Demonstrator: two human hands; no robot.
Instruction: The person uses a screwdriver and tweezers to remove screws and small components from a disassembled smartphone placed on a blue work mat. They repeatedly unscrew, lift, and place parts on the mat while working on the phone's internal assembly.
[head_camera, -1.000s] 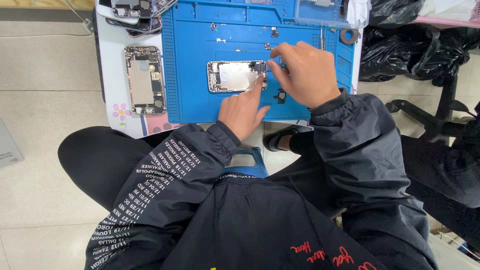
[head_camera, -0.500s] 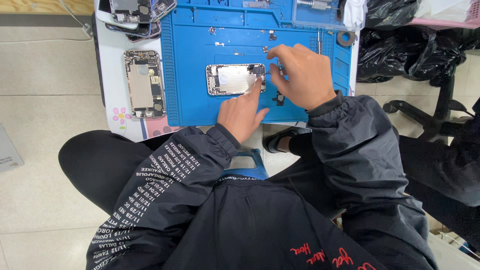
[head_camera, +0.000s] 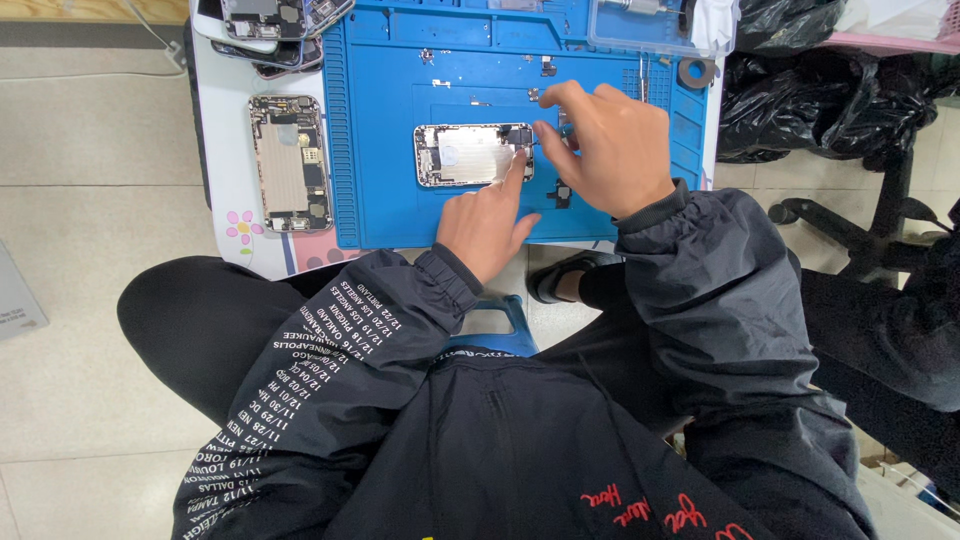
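An opened phone chassis (head_camera: 463, 154) lies lengthwise in the middle of a blue work mat (head_camera: 380, 200). My left hand (head_camera: 487, 222) presses its index fingertip on the chassis's right end, the other fingers curled. My right hand (head_camera: 603, 148) hovers at that same end with its fingertips pinched together over a small dark part; whether a thin tool sits between them I cannot tell. Tiny screws and dark parts (head_camera: 559, 193) lie loose on the mat near my right hand.
A second opened phone (head_camera: 289, 163) rests on the white table left of the mat. More phone shells (head_camera: 270, 25) are stacked at the back left. A clear plastic box (head_camera: 640, 22) and black bags (head_camera: 800, 90) sit right. An office chair base (head_camera: 860, 240) stands beside me.
The view has shifted slightly; my hands stay at the right end of the chassis, the left index finger still pressing on it.
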